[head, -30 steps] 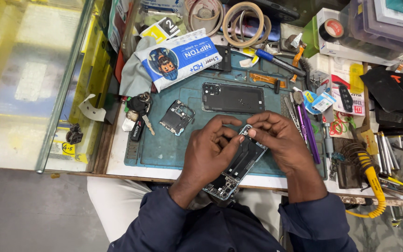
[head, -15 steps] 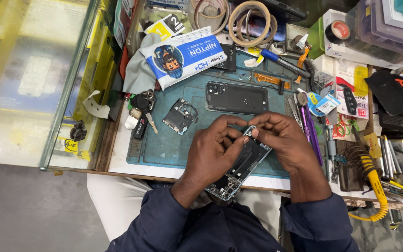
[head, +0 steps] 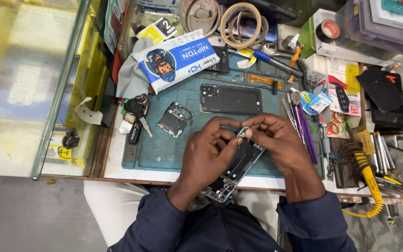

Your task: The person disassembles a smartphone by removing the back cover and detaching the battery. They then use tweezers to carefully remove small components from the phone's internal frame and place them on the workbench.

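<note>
I saw the opened phone frame [head: 236,165] lying on a slant over the near edge of the worktop [head: 117,154], its long axis running from the far end at my fingertips down toward my lap, insides facing up. My left hand [head: 208,156] had its grip closed on the frame's far end and left edge, thumb and forefinger pinched together. My right hand [head: 276,140] gripped the same far corner, fingertips pressed close on it. Farther back on the teal mat [head: 164,149] lay a black back cover [head: 231,99] and a small inner cover plate [head: 175,119], well apart from the hands.
</note>
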